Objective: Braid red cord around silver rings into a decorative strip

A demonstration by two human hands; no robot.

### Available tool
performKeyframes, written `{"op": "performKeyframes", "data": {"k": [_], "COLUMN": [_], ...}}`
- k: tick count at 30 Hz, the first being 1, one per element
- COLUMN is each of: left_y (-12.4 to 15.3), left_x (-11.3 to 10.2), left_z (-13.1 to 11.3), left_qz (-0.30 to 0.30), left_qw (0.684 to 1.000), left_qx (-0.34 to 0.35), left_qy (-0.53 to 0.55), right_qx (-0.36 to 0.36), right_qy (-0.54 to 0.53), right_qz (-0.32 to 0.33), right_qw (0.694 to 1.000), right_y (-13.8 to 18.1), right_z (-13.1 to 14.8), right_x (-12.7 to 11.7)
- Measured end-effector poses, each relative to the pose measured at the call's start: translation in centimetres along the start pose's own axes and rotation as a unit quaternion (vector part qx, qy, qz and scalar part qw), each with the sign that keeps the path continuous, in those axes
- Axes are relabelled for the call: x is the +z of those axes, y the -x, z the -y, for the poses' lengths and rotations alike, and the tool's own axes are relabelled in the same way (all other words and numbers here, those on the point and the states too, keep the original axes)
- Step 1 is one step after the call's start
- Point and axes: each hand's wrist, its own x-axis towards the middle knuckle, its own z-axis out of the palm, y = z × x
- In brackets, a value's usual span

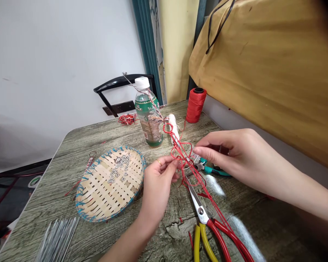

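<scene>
Red cord (184, 151), looped and knotted, runs from a bottle (150, 125) with a white cap down toward the table's front. My left hand (161, 174), with a ring on one finger, pinches a loop of the cord on its left side. On the other side, the thumb and forefinger of my right hand (224, 153) are pressed together at the edge of another loop. Scissors (200, 214) with red handles lie under the cord's strands. Teal-handled pliers (214, 170) rest below my right hand, partly hidden.
A woven bamboo tray (98, 196) holding several small metal beads (117, 171) sits at left. Thin metal rods (57, 238) lie in front. A red thread spool (196, 105), white spool (173, 125) and tangled thread (127, 119) stand farther back. Yellow handles (200, 242) lie beside the scissors.
</scene>
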Motion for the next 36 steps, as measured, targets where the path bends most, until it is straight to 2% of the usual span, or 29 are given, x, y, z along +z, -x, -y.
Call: {"op": "performKeyframes", "data": {"k": [3,7,15,22,24,27,29,31,36], "left_y": [-0.5,-0.8,0.1,0.9,0.9,1.0,1.1,1.3,1.6], "left_x": [-0.2,-0.5,-1.7,-2.0,-2.1,-2.4,-2.4,-2.3,-1.8], "left_z": [0.6,1.4,1.6,1.2,0.9,0.0,-0.9,-1.9,-3.0], "left_qz": [0.032,0.094,0.180,0.231,0.180,-0.004,-0.080,-0.079,0.023], "left_qw": [0.998,0.991,0.963,0.930,0.928,0.947,0.962,0.979,0.995], "left_qx": [-0.039,-0.038,0.015,0.055,0.077,0.092,0.090,0.091,0.073], "left_qy": [-0.036,-0.091,-0.202,-0.279,-0.316,-0.309,-0.244,-0.165,-0.063], "right_qx": [0.018,0.036,0.047,0.056,0.064,0.086,0.099,0.102,0.077], "right_qy": [-0.021,-0.043,-0.082,-0.205,-0.226,-0.232,-0.236,-0.254,-0.302], "right_qz": [-0.005,0.016,0.034,0.060,0.063,0.069,0.077,0.084,0.083], "right_qw": [1.000,0.998,0.995,0.975,0.970,0.966,0.964,0.958,0.946], "right_y": [0.3,0.8,2.2,2.7,2.7,2.8,2.8,2.7,2.6], "right_z": [-0.9,-1.8,-1.9,-1.4,-1.5,-1.5,-1.5,-1.4,-1.2], "right_x": [0.1,0.4,1.2,2.0,2.2,2.5,2.6,2.7,2.5]}}
